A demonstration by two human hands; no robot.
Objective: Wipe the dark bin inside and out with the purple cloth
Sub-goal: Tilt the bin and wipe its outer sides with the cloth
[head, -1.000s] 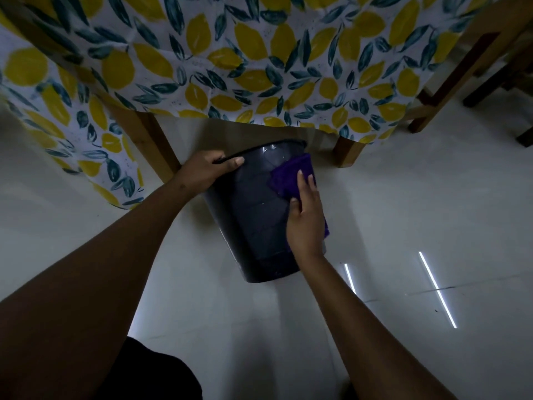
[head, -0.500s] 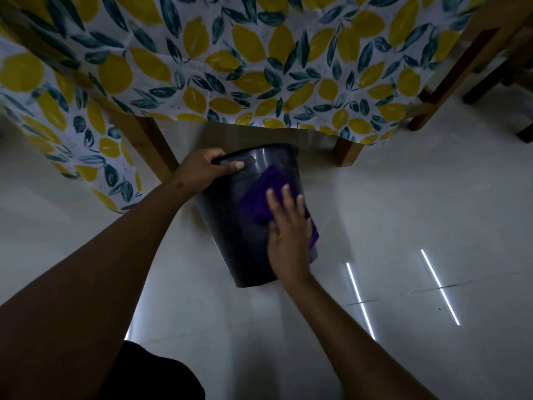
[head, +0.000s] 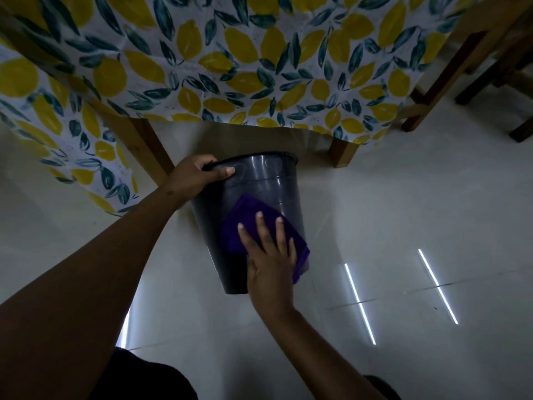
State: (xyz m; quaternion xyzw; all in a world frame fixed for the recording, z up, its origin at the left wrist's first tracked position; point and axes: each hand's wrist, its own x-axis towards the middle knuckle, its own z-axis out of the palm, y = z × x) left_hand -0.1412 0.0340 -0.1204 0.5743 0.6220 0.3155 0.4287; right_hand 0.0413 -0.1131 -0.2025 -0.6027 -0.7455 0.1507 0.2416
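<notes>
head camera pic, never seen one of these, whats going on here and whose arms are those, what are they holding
There is no machine here. The picture comes from a wide-angle camera worn on a person's head, looking forward and down, so the two arms reaching in from the bottom are that person's own.

The left hand grips the rim of a dark bin, with the thumb on the outside wall. The bin is tipped, its mouth facing away from the camera. The right hand lies flat, fingers spread, pressing a purple cloth against the bin's outer wall, low on the side.

Behind is a table under a lemon-print tablecloth, with a wooden table leg showing. The pale tiled floor reflects bright strip lights.
</notes>
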